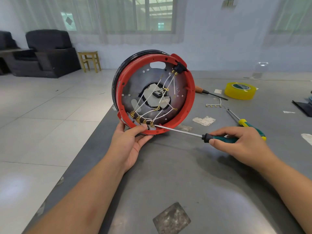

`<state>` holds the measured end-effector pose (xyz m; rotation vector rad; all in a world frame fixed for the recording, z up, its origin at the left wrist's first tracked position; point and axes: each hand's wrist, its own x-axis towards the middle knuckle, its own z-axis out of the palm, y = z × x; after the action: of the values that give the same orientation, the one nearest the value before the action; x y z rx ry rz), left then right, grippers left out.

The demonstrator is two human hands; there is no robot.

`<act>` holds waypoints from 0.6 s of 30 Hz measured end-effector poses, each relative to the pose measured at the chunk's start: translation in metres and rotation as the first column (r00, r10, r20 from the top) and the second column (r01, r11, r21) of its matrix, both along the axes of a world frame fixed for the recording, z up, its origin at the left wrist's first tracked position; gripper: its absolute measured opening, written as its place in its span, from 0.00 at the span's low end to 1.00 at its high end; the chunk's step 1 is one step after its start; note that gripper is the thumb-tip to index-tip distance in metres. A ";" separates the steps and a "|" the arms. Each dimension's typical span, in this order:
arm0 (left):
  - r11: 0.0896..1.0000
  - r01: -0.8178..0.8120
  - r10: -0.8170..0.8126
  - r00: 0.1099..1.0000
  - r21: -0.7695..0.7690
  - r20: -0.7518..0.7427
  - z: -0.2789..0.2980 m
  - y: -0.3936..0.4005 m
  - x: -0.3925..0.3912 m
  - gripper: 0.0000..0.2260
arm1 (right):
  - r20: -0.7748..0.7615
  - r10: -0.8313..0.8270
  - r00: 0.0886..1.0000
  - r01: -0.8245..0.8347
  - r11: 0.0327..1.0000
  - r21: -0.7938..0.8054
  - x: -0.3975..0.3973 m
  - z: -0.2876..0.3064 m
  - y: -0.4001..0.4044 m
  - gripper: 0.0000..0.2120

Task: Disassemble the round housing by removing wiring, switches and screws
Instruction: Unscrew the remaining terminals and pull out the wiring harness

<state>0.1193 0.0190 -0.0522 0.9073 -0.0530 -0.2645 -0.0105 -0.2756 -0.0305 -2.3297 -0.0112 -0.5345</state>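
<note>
Nearest me: grey table (pixel 168 174), scuffed, with a worn patch (pixel 171 218) up front. Left hand (pixel 130 142) grips the lower rim of the round housing (pixel 154 92), tilted up on edge at the table's left edge. Right hand (pixel 239 142) is curled round a screwdriver (pixel 194 133), tip at the brass terminals (pixel 141 119). I see a second screwdriver (pixel 244 122), yellow tape roll (pixel 240 90), tiled floor (pixel 42 107), black armchair (pixel 49 53), wooden stool (pixel 89 60), curtained window (pixel 152 14).

Bright daylight is admitted through the curtained window (pixel 152 14) at upper centre; edges are bowed, and soft glare is seen on the worktop (pixel 194 174).
</note>
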 end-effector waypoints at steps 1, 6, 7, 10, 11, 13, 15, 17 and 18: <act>1.000 0.002 -0.002 1.000 0.003 -0.003 0.000 0.000 0.000 0.23 | -0.006 0.000 1.000 0.000 1.000 0.005 0.000 0.001 0.000 0.10; 1.000 0.015 -0.015 1.000 0.014 -0.014 0.001 0.001 -0.001 0.23 | -0.041 -0.005 0.999 0.005 1.000 0.016 -0.001 0.005 0.001 0.09; 1.000 0.021 -0.021 1.000 0.019 -0.012 0.001 0.001 -0.001 0.23 | -0.049 -0.008 0.999 0.009 1.000 0.020 -0.001 0.006 0.001 0.09; 0.999 0.030 -0.030 1.000 0.040 -0.006 0.001 0.001 -0.001 0.22 | -0.089 -0.018 0.996 0.021 0.999 0.028 0.001 0.010 0.000 0.08; 0.998 0.032 -0.032 0.999 0.048 -0.004 0.001 0.001 -0.001 0.21 | -0.115 -0.015 0.993 0.020 0.999 0.041 0.001 0.012 -0.001 0.07; 0.998 0.036 -0.036 0.999 0.060 -0.007 0.001 0.000 -0.001 0.21 | -0.178 0.003 0.984 0.012 0.996 0.086 0.002 0.015 -0.002 0.05; 0.997 0.045 -0.045 0.999 0.067 -0.010 0.001 0.000 0.000 0.23 | -0.239 0.035 0.971 -0.002 0.991 0.134 0.002 0.019 -0.004 0.03; 0.996 0.061 -0.060 0.998 0.069 -0.006 0.001 0.000 0.000 0.23 | -0.276 0.058 0.959 -0.014 0.988 0.155 0.003 0.022 -0.004 0.03; 0.995 0.067 -0.067 0.998 0.069 -0.007 0.001 0.000 0.000 0.23 | -0.291 0.062 0.955 -0.015 0.987 0.159 0.004 0.023 -0.005 0.03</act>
<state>0.1198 0.0192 -0.0515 0.9753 -0.0706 -0.3324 -0.0069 -0.2806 -0.0074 -2.2283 0.1218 -0.1565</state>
